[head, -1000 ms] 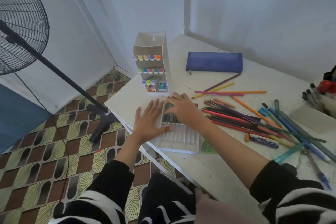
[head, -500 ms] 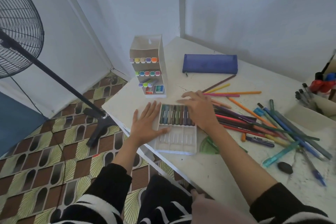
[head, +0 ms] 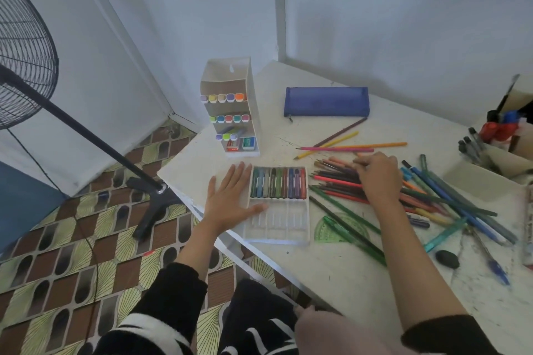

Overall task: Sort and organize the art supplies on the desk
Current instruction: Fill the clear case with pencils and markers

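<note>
Left hand is flat and relaxed, palm down on the desk just left of the tray. Its thumb lies over the tray's bare near half and it grips nothing. Right hand is on the pencil pile, fingers bent down into it. Can't tell if I've pinched a pencil or am only touching.

Desk: white, scuffed; I'm at its corner. Marker stand is upright at the far left edge, with capped markers in rows and small boxes at the bottom. Blue pencil case lies flat behind, well apart from the pile. Tray, clear plastic, sits in front of the stand. Its far half holds crayons side by side; its near half is empty slots. Pencil pile is just right of the tray, all crossed over, with blue and green pens mixed in further right. Green protractor is by the tray's near corner, with long green pencils crossing it. Black oval thing, maybe an eraser, sits front right.

Handling, my guess: the pencils are light and stiff and will roll. Take several at once mid-shaft and go easy on the tips, since leads snap. The tray looks thin and slidey, so pressing it flat makes sense. The crayons are waxy and break easily; lift them by the middle.
</note>
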Motion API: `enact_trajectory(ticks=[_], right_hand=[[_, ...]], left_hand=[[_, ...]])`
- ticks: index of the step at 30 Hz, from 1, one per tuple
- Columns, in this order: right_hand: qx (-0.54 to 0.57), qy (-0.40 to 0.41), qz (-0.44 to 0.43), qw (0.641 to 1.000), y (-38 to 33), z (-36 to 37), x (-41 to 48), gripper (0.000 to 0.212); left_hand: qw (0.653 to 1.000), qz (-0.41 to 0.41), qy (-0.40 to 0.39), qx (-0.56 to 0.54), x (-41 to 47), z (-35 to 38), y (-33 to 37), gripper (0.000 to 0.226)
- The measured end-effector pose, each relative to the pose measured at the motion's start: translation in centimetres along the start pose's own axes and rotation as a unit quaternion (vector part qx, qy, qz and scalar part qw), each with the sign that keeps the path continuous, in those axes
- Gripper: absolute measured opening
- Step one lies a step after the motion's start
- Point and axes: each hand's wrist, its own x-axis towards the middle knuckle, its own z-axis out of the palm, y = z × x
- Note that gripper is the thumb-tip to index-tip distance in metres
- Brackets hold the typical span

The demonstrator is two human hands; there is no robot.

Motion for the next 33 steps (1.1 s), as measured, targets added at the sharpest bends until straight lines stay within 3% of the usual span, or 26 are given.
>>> enact_trajectory(ticks=[4,8,11,17,23,27,33], right_hand=[[0.001,-0.003,0.010,1.000,-0.2,-0.2,0.2,0.015],[0.030,0.036,0.003,0.999,-0.4,0.0,-0.4,0.013],[0.136,0.077,-0.021,0.988,-0.3,0.2,-0.5,0.011],[0.360,0.088,-0.042,0.928,-2.8,-0.6,-1.7,0.016],[0.484,-0.044,-0.006,0.874,-7.0,-0.4,-5.0,0.018],[0.439,-0.167,-0.061,0.880,-9.6,0.1,-7.9,0.018],[0.334,-0.216,-0.080,0.914,-13.4,3.1,-12.1,0.016]], left_hand=[[1.000,0.000,0.003,-0.007,0.0,0.0,-0.1,0.104],[0.999,0.007,0.010,-0.029,-0.1,-0.1,-0.1,0.087],[0.999,0.005,0.006,-0.040,-0.1,-0.2,-0.1,0.072],[0.999,-0.005,0.009,-0.046,0.0,0.1,-0.4,0.053],[0.998,-0.027,-0.001,-0.058,0.0,-0.1,-0.4,0.051],[0.995,-0.042,-0.012,-0.086,0.1,-1.1,0.1,0.052],[0.998,0.053,-0.015,-0.005,1.1,-1.5,-2.0,0.052]])
